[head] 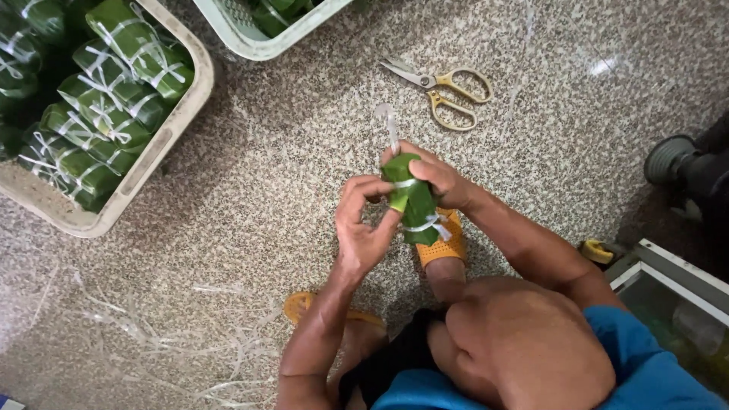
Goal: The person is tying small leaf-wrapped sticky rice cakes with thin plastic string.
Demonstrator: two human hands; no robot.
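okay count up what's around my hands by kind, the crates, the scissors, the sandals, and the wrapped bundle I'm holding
Crates: 2, one at the left, one at the top
Scissors: 1
Orange sandals: 2
Leaf-wrapped bundle held by left hand and right hand: 1
Total: 6

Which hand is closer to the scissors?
Right. The right hand grips the leaf-wrapped bundle just below the scissors; the left hand holds it lower, farther away.

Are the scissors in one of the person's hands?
No, the scissors lie on the floor, apart from both hands, which hold a green leaf-wrapped parcel.
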